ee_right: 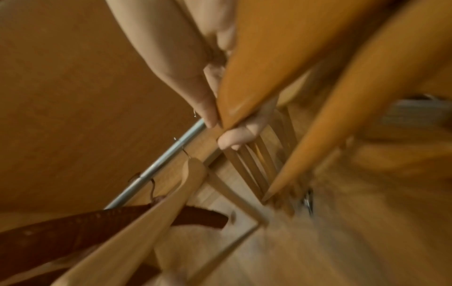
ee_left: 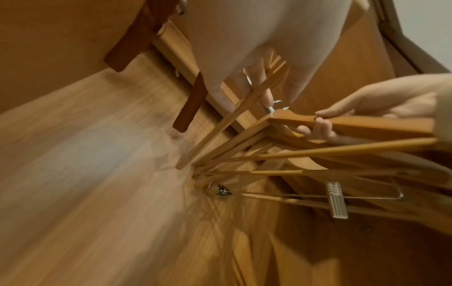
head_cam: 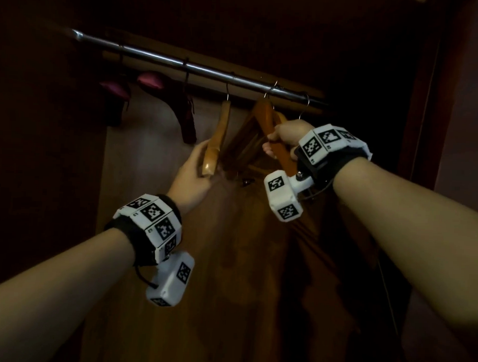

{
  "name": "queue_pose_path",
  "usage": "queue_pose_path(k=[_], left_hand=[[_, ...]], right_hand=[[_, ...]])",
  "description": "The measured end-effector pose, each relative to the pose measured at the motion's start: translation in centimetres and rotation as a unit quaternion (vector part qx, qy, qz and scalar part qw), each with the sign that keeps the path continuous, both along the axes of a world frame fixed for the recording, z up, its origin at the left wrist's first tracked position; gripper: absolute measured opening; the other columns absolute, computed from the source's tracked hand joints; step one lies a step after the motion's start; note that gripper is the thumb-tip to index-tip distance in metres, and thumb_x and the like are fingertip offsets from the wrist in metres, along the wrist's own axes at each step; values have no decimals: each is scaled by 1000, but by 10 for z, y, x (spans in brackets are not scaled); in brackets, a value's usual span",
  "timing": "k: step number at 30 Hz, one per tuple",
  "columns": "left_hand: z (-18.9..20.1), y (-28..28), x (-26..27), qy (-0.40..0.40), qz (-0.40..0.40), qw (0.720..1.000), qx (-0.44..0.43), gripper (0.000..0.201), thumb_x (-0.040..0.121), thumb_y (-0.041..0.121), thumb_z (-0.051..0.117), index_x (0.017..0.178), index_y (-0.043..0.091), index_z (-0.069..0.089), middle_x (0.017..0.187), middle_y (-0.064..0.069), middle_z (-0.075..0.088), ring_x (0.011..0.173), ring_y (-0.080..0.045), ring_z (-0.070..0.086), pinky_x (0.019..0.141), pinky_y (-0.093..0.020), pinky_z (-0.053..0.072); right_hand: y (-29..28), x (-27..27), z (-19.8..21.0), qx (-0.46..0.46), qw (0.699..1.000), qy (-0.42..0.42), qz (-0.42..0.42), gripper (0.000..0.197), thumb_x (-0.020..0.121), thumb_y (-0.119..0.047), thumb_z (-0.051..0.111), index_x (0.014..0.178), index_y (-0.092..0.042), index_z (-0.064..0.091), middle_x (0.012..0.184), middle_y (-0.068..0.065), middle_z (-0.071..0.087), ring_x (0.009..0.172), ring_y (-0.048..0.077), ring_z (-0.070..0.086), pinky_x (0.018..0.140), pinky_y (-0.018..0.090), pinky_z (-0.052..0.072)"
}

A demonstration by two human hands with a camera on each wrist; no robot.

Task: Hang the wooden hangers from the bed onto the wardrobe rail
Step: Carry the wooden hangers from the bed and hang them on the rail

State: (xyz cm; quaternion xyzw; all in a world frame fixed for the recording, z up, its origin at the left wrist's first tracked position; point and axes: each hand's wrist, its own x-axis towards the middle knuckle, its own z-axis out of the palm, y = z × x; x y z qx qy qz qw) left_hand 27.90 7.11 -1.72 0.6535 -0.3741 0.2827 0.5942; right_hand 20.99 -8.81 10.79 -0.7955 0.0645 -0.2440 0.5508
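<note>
The metal wardrobe rail [head_cam: 182, 63] slants across the dark wardrobe. One wooden hanger [head_cam: 220, 126] hangs alone on it. To its right a bunch of wooden hangers [head_cam: 250, 138] hangs by the hooks. My right hand [head_cam: 271, 144] grips the near arm of one hanger in that bunch [ee_right: 257, 77], thumb and fingers curled round the wood. My left hand [head_cam: 199, 157] lies with palm and straight fingers against the lower end of the single hanger. The left wrist view shows the bunch fanned out, and the right hand [ee_left: 367, 108] pinching its hanger [ee_left: 354, 125].
Two dark red padded hangers [head_cam: 165, 83] hang further left on the rail. A hanger with a metal clip bar [ee_left: 337, 201] sits in the bunch. The wooden back panel [head_cam: 157, 156] is close behind, and the wardrobe's side wall [head_cam: 424, 106] stands at the right.
</note>
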Motion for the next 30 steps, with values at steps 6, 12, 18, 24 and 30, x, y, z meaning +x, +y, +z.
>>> queue_pose_path(k=[6,12,18,24,30], left_hand=[[1,5,-4,-17,2,1000,-11,52,87,0,58,126,31,40,106,1,57,100,-8,55,75,2,39],[5,15,-11,-8,11,1000,16,62,87,-3,55,129,37,36,106,4,55,104,-8,52,82,-9,39],[1,16,-12,26,16,999,27,62,89,5,57,144,23,35,126,-6,57,119,-17,51,100,-29,39],[-14,4,-13,65,21,997,-34,58,86,-2,56,140,12,40,120,-2,56,114,-17,52,87,-17,41],[-53,-54,-48,142,49,980,-134,67,87,4,55,146,16,24,146,-7,34,133,-18,34,107,-24,26]], right_hand=[[0,-4,8,-52,998,38,-16,36,96,-6,47,129,8,45,113,19,66,102,27,66,92,38,52],[-5,14,2,-253,965,-7,-67,61,92,-13,54,145,-5,26,149,15,32,136,30,33,110,35,32],[6,38,-2,-156,986,-12,-50,80,85,-16,63,148,-31,16,153,5,25,98,34,64,65,39,58],[5,11,-25,-159,985,6,-69,56,88,-36,60,135,-9,45,127,9,57,109,29,59,92,38,49],[1,-65,-72,-44,998,34,9,35,90,-40,57,104,-8,57,90,6,59,82,20,63,69,30,57]])
